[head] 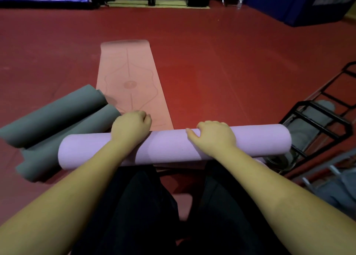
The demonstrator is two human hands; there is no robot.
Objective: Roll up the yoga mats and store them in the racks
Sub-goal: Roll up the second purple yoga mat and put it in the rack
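Two hands on the rolled purple mat [173,147], left hand [131,125] seemingly fisted, right hand [213,135] fingers [190,132] curled over it

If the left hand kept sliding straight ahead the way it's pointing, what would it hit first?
Most likely the flat pink mat: the left hand reaches over the purple roll and points along it. The grey rolls lie off to its side; depth is hard to judge.

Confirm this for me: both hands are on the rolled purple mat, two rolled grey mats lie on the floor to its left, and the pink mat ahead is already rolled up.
Not quite. The head view shows the pink mat still flat on the floor, unrolled. The rest holds: left hand and right hand on the rolled purple mat, two grey mats to its left.
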